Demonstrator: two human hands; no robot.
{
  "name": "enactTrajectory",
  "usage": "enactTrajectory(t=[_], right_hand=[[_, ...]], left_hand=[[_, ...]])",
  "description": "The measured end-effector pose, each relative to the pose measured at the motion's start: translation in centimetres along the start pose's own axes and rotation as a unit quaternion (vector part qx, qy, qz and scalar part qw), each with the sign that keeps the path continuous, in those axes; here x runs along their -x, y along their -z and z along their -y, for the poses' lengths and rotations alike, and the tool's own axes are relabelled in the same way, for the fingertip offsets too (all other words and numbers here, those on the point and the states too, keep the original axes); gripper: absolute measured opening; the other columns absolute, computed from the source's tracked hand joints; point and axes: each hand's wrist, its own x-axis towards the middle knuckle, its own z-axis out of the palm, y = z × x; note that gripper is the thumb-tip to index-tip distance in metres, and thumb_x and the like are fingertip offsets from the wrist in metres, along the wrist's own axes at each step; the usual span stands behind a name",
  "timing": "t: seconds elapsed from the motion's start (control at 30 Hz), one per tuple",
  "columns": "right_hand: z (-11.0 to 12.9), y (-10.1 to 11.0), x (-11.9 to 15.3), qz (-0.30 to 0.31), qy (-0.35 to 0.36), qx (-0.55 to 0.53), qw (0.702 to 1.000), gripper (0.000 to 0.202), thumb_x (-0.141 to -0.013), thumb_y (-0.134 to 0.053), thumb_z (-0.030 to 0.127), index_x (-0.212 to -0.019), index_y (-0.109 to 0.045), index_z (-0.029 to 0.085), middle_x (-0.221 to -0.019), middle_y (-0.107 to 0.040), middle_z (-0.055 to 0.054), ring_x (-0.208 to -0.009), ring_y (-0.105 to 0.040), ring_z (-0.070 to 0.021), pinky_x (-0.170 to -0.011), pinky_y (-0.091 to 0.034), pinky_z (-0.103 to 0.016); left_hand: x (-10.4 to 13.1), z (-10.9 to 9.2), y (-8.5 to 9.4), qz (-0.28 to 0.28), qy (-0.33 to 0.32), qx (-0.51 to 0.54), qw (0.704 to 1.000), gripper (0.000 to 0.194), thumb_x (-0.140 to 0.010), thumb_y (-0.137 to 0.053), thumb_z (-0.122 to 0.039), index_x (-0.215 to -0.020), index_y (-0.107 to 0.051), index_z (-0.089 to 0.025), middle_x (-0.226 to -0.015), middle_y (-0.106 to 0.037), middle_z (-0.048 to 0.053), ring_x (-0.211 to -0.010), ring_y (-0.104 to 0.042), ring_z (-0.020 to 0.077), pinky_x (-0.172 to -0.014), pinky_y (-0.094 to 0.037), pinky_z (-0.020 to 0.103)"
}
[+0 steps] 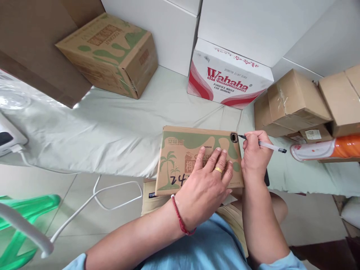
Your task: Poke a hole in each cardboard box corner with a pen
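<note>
Nearest, at six o'clock, are the person's blue top and tan legwear. The left arm comes in from seven o'clock with a red cord bracelet at its wrist. The left hand lies over a green-printed box, its fingers outstretched and only slightly spread, a gold ring on one.

The box sits just off the middle of the view, toward five o'clock, at the front edge of the desk and reaching over the lap; what bears its weight cannot be told. Toward its own seven o'clock is handwriting in black, partly hidden by the hand. Near its two o'clock corner is a dark-ringed opening.

At the box's three o'clock side, the right hand has its fingers closed on a clear pen, the tip just beside the opening.

Farther out, a green plastic piece shows at eight o'clock and an orange-and-white pack at three. Brown cartons stand between two and three, a white-and-red Wahaha carton at one, and a larger green-printed carton between ten and eleven. White panels rise behind, at twelve.
</note>
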Motion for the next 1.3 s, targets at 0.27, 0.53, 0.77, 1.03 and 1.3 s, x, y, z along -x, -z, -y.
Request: enactTrajectory(t=[0.27, 0.53, 0.77, 1.03, 1.3], right_hand=[[-1.0, 0.2, -0.2, -0.02, 0.041, 0.031, 0.998, 0.02, -0.093, -0.057, 0.037, -0.077, -0.058, 0.024, -0.065, -0.053, 0.005, -0.063, -0.053, -0.0141, -0.061, -0.042, -0.026], [-0.6, 0.0, -0.1, -0.004, 0.021, 0.034, 0.999, 0.012, -0.089, -0.059, 0.032, -0.081, -0.062, 0.024, -0.063, -0.051, 0.007, -0.057, -0.047, -0.0128, -0.057, -0.036, -0.026], [0.0, 0.4, 0.1, -0.016, 0.019, 0.028, 0.999, 0.013, -0.083, -0.057, 0.023, -0.072, -0.062, 0.023, -0.063, -0.054, 0.005, -0.063, -0.05, -0.0139, -0.063, -0.038, -0.028], [0.4, 0.2, 0.5, 0.051, 0.059, 0.025, 0.997, 0.014, -0.084, -0.056, 0.024, -0.071, -0.061, 0.024, -0.061, -0.052, 0.005, -0.058, -0.045, -0.0131, -0.057, -0.034, -0.028], [-1.4, 4.3, -1.1, 0.006, 0.062, 0.027, 0.998, 0.031, -0.102, -0.059, 0.052, -0.113, -0.065, 0.024, -0.086, -0.068, 0.0, -0.058, -0.05, -0.0115, -0.058, -0.039, -0.026]], left_hand=[[0.2, 0.1, 0.0, -0.013, -0.003, 0.003, 1.0, 0.062, -0.108, -0.063, -0.05, -0.155, -0.059, -0.01, -0.168, -0.053, 0.025, -0.161, -0.046, 0.0405, -0.13, -0.037, 0.072], [0.0, 0.1, 0.2, -0.002, -0.001, 0.006, 1.0, 0.062, -0.108, -0.063, -0.051, -0.155, -0.059, -0.01, -0.169, -0.052, 0.024, -0.161, -0.046, 0.0402, -0.131, -0.035, 0.071], [0.1, 0.1, 0.2, 0.003, 0.0, 0.002, 1.0, 0.062, -0.109, -0.062, -0.051, -0.156, -0.059, -0.01, -0.169, -0.052, 0.025, -0.162, -0.045, 0.0401, -0.132, -0.034, 0.071], [0.1, 0.1, 0.2, -0.002, 0.0, 0.005, 1.0, 0.063, -0.108, -0.065, -0.05, -0.156, -0.059, -0.01, -0.169, -0.052, 0.024, -0.161, -0.046, 0.0403, -0.132, -0.035, 0.072], [0.1, 0.1, 0.3, 0.01, -0.001, 0.0, 1.0, 0.062, -0.108, -0.064, -0.05, -0.156, -0.059, -0.011, -0.169, -0.052, 0.023, -0.161, -0.046, 0.0404, -0.13, -0.037, 0.072]])
